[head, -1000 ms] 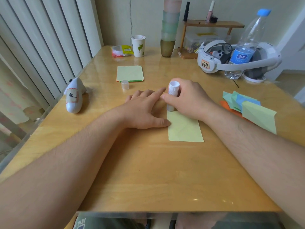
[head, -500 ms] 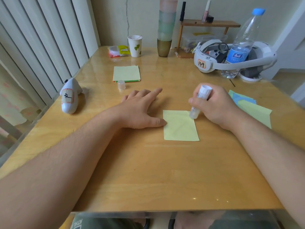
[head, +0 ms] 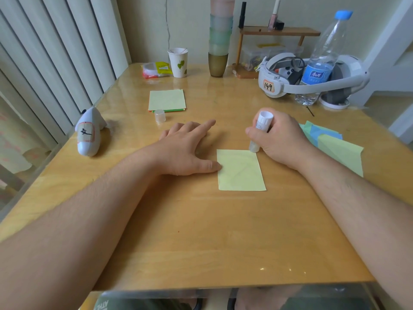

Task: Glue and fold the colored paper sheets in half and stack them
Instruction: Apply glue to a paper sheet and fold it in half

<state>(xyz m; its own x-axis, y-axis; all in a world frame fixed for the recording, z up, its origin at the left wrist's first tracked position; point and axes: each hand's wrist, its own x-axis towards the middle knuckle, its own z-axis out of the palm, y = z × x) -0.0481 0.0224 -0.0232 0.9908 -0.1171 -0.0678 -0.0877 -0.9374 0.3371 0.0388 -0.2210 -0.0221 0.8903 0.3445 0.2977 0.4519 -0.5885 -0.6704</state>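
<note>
right hand (head: pixel 281 142) grips glue stick (head: pixel 260 130) at yellow paper's (head: pixel 241 170) far right corner; flat, spread left hand (head: pixel 187 148) thumbs its left edge.

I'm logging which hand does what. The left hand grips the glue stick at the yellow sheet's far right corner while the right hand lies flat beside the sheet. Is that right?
Not quite: the hands are swapped. In the head view the right hand grips the glue stick at the yellow sheet's far right corner, while the left hand lies flat beside the sheet, thumb at its left edge.
</note>
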